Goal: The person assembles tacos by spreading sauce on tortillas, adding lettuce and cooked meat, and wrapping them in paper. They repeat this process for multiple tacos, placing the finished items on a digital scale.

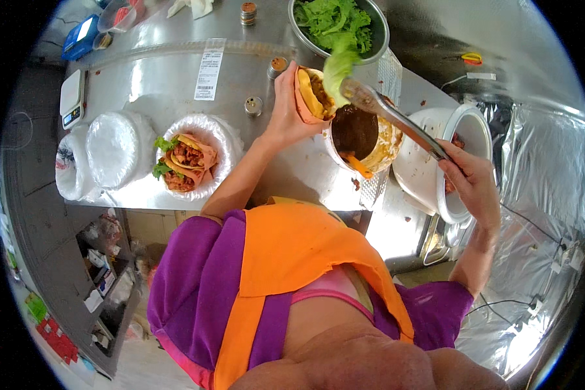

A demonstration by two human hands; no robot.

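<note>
Two wraps aside; sauce tub between; left fingers grip wrap, right fingers tongs.

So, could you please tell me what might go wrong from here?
1. The lettuce leaf hangs loosely from the tongs in the right hand, so it could slip into the sauce bucket close by.
2. The filled flatbread in the left hand is open at the filling, which might spill if tipped.
3. The tongs reach across the bucket, so lowering them could smear them with sauce.
</note>
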